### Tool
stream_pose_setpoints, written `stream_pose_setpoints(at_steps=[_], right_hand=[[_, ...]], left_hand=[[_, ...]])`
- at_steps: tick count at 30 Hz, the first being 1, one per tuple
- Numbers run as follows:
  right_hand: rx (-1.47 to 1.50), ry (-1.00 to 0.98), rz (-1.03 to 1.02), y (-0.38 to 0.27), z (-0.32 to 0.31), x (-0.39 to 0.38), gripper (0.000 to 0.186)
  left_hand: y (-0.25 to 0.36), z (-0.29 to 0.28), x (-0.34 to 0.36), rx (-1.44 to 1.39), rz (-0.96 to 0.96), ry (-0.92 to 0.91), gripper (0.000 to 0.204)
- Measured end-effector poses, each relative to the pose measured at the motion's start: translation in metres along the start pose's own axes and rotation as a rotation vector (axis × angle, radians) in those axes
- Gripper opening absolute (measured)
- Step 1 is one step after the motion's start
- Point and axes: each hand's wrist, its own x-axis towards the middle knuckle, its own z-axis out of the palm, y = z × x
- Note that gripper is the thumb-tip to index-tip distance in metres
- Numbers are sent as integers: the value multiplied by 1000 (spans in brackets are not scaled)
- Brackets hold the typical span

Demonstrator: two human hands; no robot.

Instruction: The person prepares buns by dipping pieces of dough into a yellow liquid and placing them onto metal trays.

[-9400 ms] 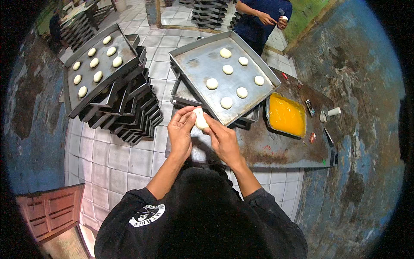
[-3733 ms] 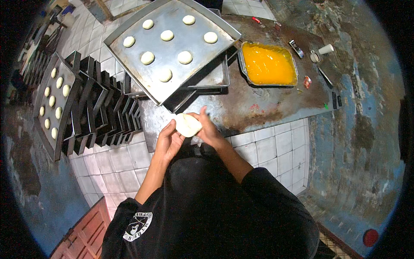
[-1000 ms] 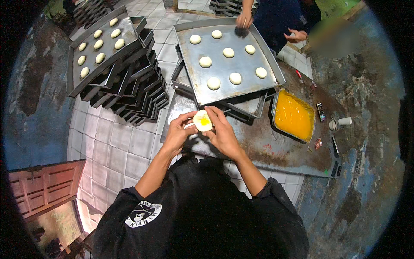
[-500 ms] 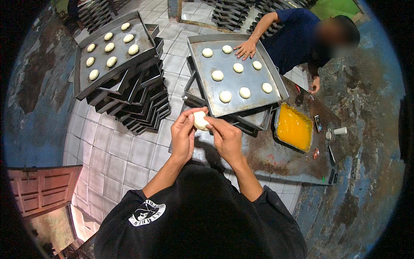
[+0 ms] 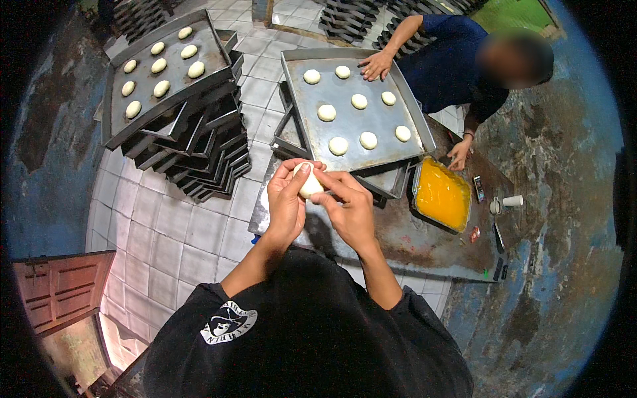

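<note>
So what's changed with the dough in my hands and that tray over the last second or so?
A second ago the dough piece lay open with yellow filling showing; now both hands, left hand and right hand, have it closed up. A co-worker's hand has come to rest on the tray. The tray's seven dough rounds and the yellow filling tub are unchanged.

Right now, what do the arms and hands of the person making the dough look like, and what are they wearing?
Both hands are bare, with no gloves, rings or watch that I can see. The left hand and right hand lead back to bare forearms. The person wears a black short-sleeved shirt, its sleeves ending around the elbows, with a round white logo patch on the left side.
</note>
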Motion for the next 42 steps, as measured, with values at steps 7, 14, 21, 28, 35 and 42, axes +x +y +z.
stream_pose_setpoints(at_steps=[7, 14, 21, 28, 35, 42], right_hand=[[100, 112, 86, 5, -37, 9, 15], [113, 73, 73, 33, -78, -13, 27], [-150, 160, -213, 44, -90, -34, 24], [311, 122, 141, 53, -131, -31, 10], [130, 208, 58, 60, -123, -55, 17], [210, 86, 140, 85, -145, -63, 21]], left_hand=[[-20, 29, -18, 66, 36, -326, 47], [-51, 38, -30, 55, -125, -140, 33], [-77, 63, -46, 55, -176, 24, 34], [-110, 90, -59, 199, 52, -97, 22], [-153, 73, -51, 335, 124, 186, 20], [-160, 95, -57, 330, 42, 227, 17]])
